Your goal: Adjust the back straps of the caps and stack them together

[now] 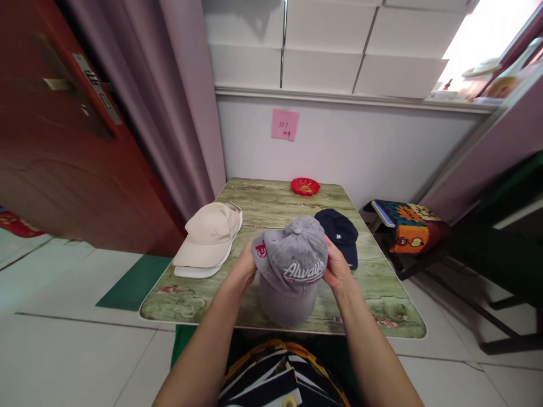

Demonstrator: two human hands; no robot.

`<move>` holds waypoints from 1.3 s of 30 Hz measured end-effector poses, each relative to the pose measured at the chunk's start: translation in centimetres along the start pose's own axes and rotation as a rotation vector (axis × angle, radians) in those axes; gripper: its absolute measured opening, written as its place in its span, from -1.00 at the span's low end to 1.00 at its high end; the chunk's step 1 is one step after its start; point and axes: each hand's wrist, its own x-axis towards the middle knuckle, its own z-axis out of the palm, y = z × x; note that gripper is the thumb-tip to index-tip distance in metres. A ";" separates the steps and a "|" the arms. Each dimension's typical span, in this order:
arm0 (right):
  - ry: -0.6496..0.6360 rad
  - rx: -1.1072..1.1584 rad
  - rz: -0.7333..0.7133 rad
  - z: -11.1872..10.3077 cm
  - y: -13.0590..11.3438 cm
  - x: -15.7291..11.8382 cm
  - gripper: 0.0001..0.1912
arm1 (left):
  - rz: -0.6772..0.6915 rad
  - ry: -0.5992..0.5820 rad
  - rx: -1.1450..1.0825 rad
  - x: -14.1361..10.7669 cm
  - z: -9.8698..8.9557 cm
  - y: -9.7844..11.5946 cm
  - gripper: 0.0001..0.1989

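A grey baseball cap (297,254) with white "Always" lettering is held between both hands over the near part of the table, its brim toward me. My left hand (248,263) grips its left side, where a pink-red patch shows; the fingertips are hidden by the cap. My right hand (336,263) grips its right side, fingers partly behind the cap. A navy cap (339,234) with a small white emblem lies just beyond my right hand. On the left, a beige cap (207,237) rests on a white cap (199,272).
The green wood-patterned table (271,206) stands against the wall. A red scalloped dish (305,186) sits at its far edge. A pink note (284,125) is on the wall. To the right is a stool with a patterned cloth (409,226); a red-brown door (63,141) is at left.
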 end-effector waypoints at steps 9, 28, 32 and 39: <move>-0.003 -0.019 0.002 -0.4 0.0 -0.2 -0.49 | -0.124 -0.115 -0.303 0.5 -2.5 1.8 -0.88; 0.044 0.056 0.124 0.2 -1.8 1.7 -0.81 | -0.026 -0.094 -0.416 -0.9 -3.3 2.7 -0.95; 0.011 0.021 0.112 -0.2 -2.6 2.0 -0.79 | 0.002 -0.163 -0.269 0.4 -3.6 4.0 -0.92; 0.003 -0.236 -0.039 0.1 -5.0 4.7 -0.78 | 0.017 -0.194 0.064 4.8 -2.8 7.3 -0.82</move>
